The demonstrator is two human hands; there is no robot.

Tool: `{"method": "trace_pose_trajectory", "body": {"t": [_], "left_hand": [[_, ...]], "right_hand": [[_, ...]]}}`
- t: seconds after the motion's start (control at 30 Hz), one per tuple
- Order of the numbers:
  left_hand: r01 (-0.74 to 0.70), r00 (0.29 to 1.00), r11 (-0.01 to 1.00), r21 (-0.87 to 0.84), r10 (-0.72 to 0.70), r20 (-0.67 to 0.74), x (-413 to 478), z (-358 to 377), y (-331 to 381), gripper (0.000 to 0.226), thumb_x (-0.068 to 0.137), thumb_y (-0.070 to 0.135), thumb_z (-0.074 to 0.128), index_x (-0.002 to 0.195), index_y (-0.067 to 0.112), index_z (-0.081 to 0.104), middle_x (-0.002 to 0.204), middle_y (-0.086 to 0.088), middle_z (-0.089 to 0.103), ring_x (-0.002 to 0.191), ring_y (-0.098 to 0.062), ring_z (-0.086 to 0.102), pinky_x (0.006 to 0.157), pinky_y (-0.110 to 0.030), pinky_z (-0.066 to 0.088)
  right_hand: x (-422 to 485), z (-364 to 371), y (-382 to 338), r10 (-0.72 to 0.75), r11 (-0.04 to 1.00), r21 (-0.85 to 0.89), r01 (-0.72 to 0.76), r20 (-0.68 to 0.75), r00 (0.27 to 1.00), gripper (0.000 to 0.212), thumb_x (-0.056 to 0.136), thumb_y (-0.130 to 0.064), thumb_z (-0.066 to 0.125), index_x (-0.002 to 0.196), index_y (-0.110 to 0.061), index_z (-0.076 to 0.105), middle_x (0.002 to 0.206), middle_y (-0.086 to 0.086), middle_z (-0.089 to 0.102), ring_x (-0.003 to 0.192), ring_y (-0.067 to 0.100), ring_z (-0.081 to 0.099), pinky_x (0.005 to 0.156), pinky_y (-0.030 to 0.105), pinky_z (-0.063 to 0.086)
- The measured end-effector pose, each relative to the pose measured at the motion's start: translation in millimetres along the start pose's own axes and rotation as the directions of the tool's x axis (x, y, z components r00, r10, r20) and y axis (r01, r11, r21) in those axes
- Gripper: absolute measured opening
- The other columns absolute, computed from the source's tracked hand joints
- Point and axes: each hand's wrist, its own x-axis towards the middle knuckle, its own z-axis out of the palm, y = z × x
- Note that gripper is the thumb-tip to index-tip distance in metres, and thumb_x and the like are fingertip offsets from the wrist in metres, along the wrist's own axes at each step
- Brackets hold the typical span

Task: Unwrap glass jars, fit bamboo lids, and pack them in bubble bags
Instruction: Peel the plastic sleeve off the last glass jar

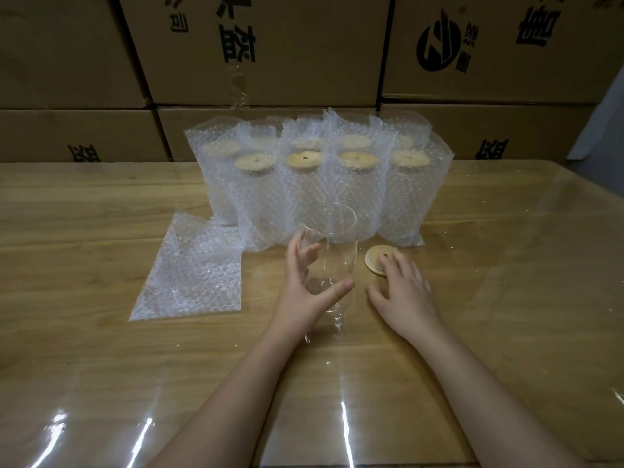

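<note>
A clear glass jar (332, 231) stands upright and open-topped at the middle of the wooden table (506, 265). My left hand (309, 285) curls around the jar's lower part, thumb in front and fingers behind the glass. Just right of the jar lies a round bamboo lid (378, 260) with a small hole. My right hand (403, 288) lies over the lid's near edge with its fingers spread and fairly straight. An empty flat bubble bag (192, 271) lies to the left of the jar.
Several bubble bags holding lidded jars (314, 184) stand in two rows behind the jar. Stacked cardboard boxes (270, 49) form a wall at the table's far edge. A clear plastic sheet (337, 400) covers the tabletop and reflects light near me.
</note>
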Motion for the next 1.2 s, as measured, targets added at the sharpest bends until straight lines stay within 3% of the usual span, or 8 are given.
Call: {"method": "trace_pose_trajectory", "body": {"t": [0.1, 0.37, 0.57, 0.73, 0.8, 0.87, 1.03, 1.2], "left_hand": [[0.019, 1.0, 1.0, -0.01, -0.018, 0.015, -2, -1, 2, 0.103, 0.061, 0.043, 0.081, 0.14, 0.05, 0.014, 0.135, 0.018, 0.046, 0.124, 0.017, 0.04, 0.093, -0.006, 0.04], [0.047, 0.999, 0.999, -0.011, -0.047, 0.016, -1, -1, 5, 0.099, 0.059, 0.045, 0.082, 0.135, 0.055, 0.019, 0.136, 0.018, 0.046, 0.129, 0.009, 0.039, 0.101, -0.021, 0.042], [0.044, 0.999, 0.999, -0.025, -0.044, 0.009, -2, 1, 4, 0.095, 0.064, 0.036, 0.086, 0.131, 0.057, 0.023, 0.136, 0.014, 0.046, 0.132, -0.001, 0.042, 0.107, -0.042, 0.043], [0.054, 0.999, 0.998, -0.021, -0.054, 0.008, -2, 0, 4, 0.095, 0.063, 0.042, 0.084, 0.13, 0.061, 0.021, 0.135, 0.019, 0.045, 0.132, 0.004, 0.039, 0.106, -0.033, 0.044], [0.052, 0.999, 0.998, -0.026, -0.052, 0.007, -2, 1, 4, 0.097, 0.063, 0.042, 0.087, 0.132, 0.059, 0.02, 0.136, 0.017, 0.046, 0.131, 0.005, 0.039, 0.108, -0.037, 0.043], [0.05, 0.999, 0.998, -0.033, -0.05, 0.01, -2, 1, 5, 0.098, 0.06, 0.046, 0.085, 0.132, 0.06, 0.019, 0.137, 0.017, 0.045, 0.132, 0.004, 0.039, 0.108, -0.04, 0.042], [0.063, 0.998, 0.996, -0.071, -0.06, 0.036, -3, 0, 7, 0.095, 0.058, 0.046, 0.084, 0.127, 0.065, 0.022, 0.138, 0.014, 0.044, 0.133, -0.009, 0.043, 0.101, -0.046, 0.048], [0.053, 0.998, 0.994, -0.094, -0.05, 0.039, -2, 0, 4, 0.097, 0.061, 0.04, 0.084, 0.139, 0.047, 0.026, 0.141, 0.008, 0.047, 0.133, -0.015, 0.045, 0.1, -0.047, 0.049]], "right_hand": [[13, -7, 2, 0.046, 0.998, -0.044, -0.046, 0.007, 0.999, 0.061, 0.088, -0.042, 0.056, 0.143, -0.025, 0.034, 0.157, 0.003, 0.017, 0.142, 0.025, 0.018, 0.112, 0.039, 0.019], [50, -47, -5, -0.038, 0.977, -0.19, 0.093, 0.274, 0.961, 0.061, 0.088, -0.045, 0.058, 0.143, -0.037, 0.032, 0.142, 0.009, 0.04, 0.129, 0.029, 0.04, 0.101, 0.038, 0.037], [40, -84, -13, -0.104, 0.987, 0.132, 0.092, 0.088, 0.991, 0.063, 0.082, -0.047, 0.062, 0.14, -0.044, 0.036, 0.127, 0.007, 0.044, 0.105, 0.022, 0.054, 0.087, 0.033, 0.045], [24, -112, -39, -0.126, 0.641, 0.726, 0.247, -0.217, 0.968, 0.047, 0.083, -0.032, 0.066, 0.122, -0.049, 0.046, 0.113, -0.006, 0.053, 0.098, 0.011, 0.062, 0.066, 0.014, 0.051], [16, -111, -55, -0.169, 0.428, 0.85, 0.308, -0.26, 0.951, 0.046, 0.077, -0.026, 0.068, 0.115, -0.041, 0.047, 0.109, -0.012, 0.058, 0.1, 0.007, 0.065, 0.075, 0.013, 0.051], [11, -102, -69, -0.222, 0.35, 0.874, 0.337, -0.272, 0.936, 0.045, 0.074, -0.021, 0.068, 0.111, -0.033, 0.045, 0.109, -0.011, 0.06, 0.104, 0.006, 0.064, 0.083, 0.019, 0.051], [5, -69, -86, -0.331, 0.503, 0.77, 0.392, -0.248, 0.911, 0.036, 0.073, -0.026, 0.07, 0.102, -0.034, 0.05, 0.119, -0.008, 0.055, 0.116, 0.007, 0.053, 0.102, 0.038, 0.044], [7, -55, -81, -0.413, 0.621, 0.569, 0.539, -0.347, 0.842, 0.032, 0.078, -0.044, 0.059, 0.108, -0.034, 0.052, 0.138, -0.015, 0.043, 0.131, -0.001, 0.037, 0.107, 0.023, 0.031]]}}
